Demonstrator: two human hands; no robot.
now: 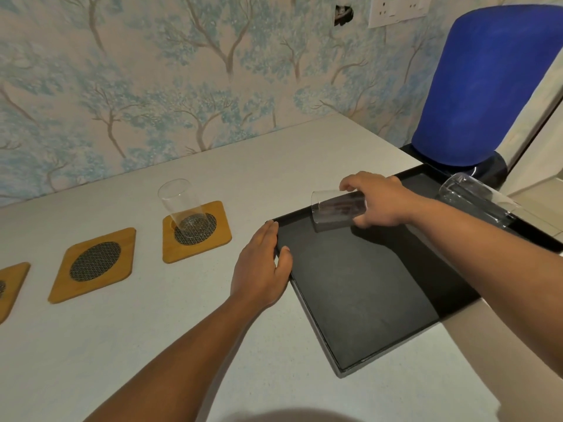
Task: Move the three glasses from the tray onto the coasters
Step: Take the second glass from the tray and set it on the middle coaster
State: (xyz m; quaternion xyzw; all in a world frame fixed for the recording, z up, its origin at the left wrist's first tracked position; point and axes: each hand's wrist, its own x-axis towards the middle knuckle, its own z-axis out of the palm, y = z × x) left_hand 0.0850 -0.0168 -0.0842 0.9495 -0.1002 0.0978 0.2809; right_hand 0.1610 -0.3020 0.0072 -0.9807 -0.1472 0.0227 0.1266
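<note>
With 1 glass point(185, 208) already upright on its coaster point(196, 231) at centre frame, our right hand point(379, 201) wraps its grip around glass 2 point(336, 207), tilted above the tray point(365, 284), while our left hand point(262, 266), fingers flat and spread, steadies the tray's rim.

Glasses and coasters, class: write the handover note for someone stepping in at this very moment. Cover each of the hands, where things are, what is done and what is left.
Left hand: resting flat on the near-left edge of the black tray, steadying it, holding nothing.
Right hand: gripping the second glass, tipped sideways over the tray's far corner.
Done: first glass stands on the nearest coaster.
Left: set the held glass on the middle coaster; then move the third glass, still at the tray's far right, to the far-left coaster, partly out of view.
</note>
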